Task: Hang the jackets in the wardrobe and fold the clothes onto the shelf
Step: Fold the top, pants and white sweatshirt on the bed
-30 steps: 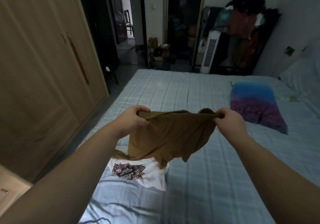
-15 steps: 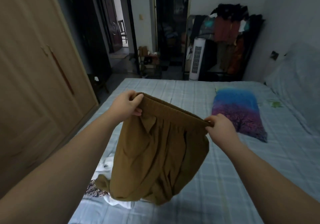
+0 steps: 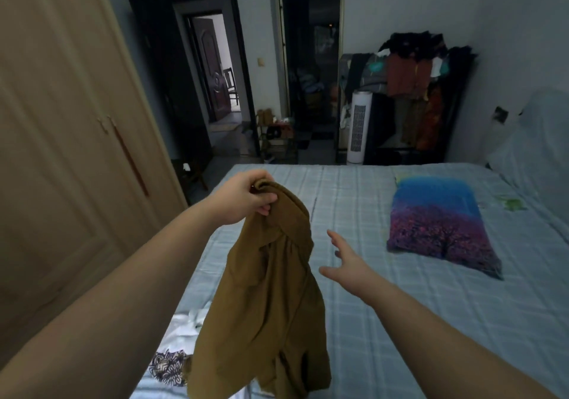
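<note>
Head view: left hand [image 3: 246, 197] fingers curled round bunched brown garment [image 3: 268, 300] hanging over bed [image 3: 400, 321]; right hand [image 3: 348, 263] fingers spread, holding nothing, just beside it.

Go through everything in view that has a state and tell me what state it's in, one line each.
left hand: grips the bunched waistband of the shorts
right hand: open, fingers spread, holding nothing
brown shorts: unfolded, hanging over the bed
white printed T-shirt: crumpled on the bed, unfolded
wardrobe doors: closed
bedroom door: open
pillow: lying flat on the bed
</note>
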`<state>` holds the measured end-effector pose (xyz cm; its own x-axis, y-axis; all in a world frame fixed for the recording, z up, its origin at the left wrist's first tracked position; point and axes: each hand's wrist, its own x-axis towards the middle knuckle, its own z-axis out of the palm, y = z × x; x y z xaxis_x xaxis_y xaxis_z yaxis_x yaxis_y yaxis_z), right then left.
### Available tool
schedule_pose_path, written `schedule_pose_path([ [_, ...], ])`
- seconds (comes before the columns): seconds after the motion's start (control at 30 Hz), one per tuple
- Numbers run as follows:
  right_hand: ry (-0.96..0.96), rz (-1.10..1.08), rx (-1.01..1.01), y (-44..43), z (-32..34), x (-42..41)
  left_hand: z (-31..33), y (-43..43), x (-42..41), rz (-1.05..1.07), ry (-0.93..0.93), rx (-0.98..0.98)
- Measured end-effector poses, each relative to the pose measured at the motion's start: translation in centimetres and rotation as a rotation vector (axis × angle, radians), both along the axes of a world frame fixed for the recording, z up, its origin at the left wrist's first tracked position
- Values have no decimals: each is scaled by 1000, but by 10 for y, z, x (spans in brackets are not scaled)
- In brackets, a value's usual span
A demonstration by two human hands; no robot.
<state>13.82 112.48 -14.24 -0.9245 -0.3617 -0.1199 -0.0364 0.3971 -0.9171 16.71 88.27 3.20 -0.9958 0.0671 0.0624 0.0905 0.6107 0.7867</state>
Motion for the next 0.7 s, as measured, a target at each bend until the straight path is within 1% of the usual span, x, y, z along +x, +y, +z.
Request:
schedule_pose_path([
  [0.1,-170,-50,-194,-7,3,-9,16,-14,4,-46,34,-9],
  [0.27,-357,-105,-311,-18,-9,-19,26,-33,15,-44,86,99],
  [0.33,-418,-70,-378,-23,-16,-17,21,-39,16,-9,81,106],
  [0.47,-418,-24,-421,-24,-24,-16,6,-53,24,156,71,95],
  [0.7,-246,-50,-445,-7,2,-46,-20,-83,50,454,8,14],
])
